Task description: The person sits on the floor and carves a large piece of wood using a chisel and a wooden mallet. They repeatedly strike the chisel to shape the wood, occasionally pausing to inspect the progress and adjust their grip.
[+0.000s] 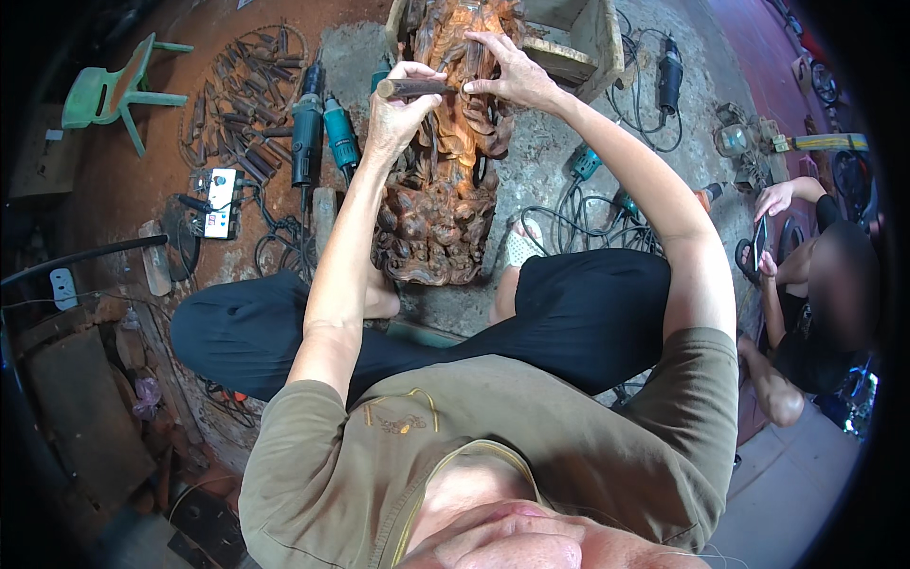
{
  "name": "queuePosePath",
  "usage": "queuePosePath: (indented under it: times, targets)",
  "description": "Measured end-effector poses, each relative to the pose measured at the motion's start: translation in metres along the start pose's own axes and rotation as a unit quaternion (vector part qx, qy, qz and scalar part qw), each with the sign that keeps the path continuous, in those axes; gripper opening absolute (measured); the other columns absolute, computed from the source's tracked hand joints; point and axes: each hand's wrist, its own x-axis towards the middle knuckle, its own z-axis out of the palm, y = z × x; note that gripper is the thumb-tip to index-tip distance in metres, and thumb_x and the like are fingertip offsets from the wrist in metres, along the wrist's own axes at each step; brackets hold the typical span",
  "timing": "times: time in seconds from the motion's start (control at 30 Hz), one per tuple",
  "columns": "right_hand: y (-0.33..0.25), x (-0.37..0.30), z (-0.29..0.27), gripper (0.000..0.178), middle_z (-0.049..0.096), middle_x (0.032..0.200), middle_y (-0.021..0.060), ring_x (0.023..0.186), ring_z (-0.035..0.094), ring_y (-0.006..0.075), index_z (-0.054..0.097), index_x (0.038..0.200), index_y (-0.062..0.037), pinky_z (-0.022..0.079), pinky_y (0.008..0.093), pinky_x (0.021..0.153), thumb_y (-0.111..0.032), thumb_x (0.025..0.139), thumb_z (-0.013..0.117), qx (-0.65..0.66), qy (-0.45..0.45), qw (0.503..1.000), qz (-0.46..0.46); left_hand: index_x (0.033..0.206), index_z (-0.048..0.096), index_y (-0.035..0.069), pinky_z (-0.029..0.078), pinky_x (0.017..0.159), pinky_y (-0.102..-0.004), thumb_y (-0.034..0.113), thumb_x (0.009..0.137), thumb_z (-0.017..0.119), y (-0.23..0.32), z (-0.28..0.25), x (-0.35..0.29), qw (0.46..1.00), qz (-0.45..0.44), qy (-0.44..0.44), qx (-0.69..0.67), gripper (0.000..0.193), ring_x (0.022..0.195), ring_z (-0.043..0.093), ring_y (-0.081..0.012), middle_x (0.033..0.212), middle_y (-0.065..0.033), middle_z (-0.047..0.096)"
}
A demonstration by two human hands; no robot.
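Note:
A carved wooden sculpture [460, 142], orange-brown with a darker, knobbly base, lies in front of my knees. My left hand [403, 104] is closed around a carving chisel with a round wooden handle [403, 88]. The chisel lies across the upper part of the carving, and its far end points toward my right hand. With fingers spread and stretched out, my right hand [512, 78] rests on the carving. Its thumb is close to the chisel's tip; whether it touches the blade is too small to tell.
Many loose chisels [251, 104] lie on the floor at the far left, near a green plastic chair [118, 90]. Teal power grinders [339, 133] and a white control box [220, 204] stand nearer. Cables [578, 213] coil at right. Another person [796, 284] sits there holding a phone.

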Motion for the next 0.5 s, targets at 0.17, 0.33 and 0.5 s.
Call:
queuePosePath:
  times: [0.17, 0.33, 0.5]
  targets:
    - [0.004, 0.0, 0.001, 0.093, 0.041, 0.148, 0.0151, 0.136, 0.044, 0.0371, 0.035, 0.151, -0.0248, 0.042, 0.048, 0.111, -0.062, 0.076, 0.076, 0.024, 0.0, 1.0, -0.002, 0.101, 0.064, 0.004, 0.053, 0.08, -0.0277, 0.009, 0.084, 0.076, 0.007, 0.006, -0.002, 0.999, -0.003, 0.047, 0.027, 0.021, 0.092, 0.067, -0.0113, 0.1, -0.0064, 0.072]
    - [0.002, -0.001, 0.0, 0.091, 0.041, 0.148, 0.015, 0.136, 0.044, 0.0368, 0.035, 0.151, -0.0251, 0.043, 0.0481, 0.11, -0.06, 0.077, 0.076, 0.003, -0.001, 1.0, -0.005, 0.1, 0.066, 0.005, 0.052, 0.072, -0.0261, 0.01, 0.085, 0.076, 0.009, -0.001, -0.001, 0.997, -0.033, 0.035, 0.056, 0.018, 0.082, 0.067, -0.0098, 0.087, -0.0025, 0.072]
    - [0.005, 0.0, 0.001, 0.09, 0.041, 0.148, 0.0147, 0.136, 0.045, 0.0369, 0.035, 0.151, -0.0253, 0.043, 0.048, 0.11, -0.059, 0.078, 0.076, -0.011, 0.011, 1.0, -0.021, 0.096, 0.07, 0.006, 0.051, 0.069, -0.0246, 0.009, 0.082, 0.078, 0.009, -0.004, 0.007, 0.996, -0.026, 0.026, 0.084, 0.016, 0.078, 0.063, -0.0075, 0.087, 0.0001, 0.071]
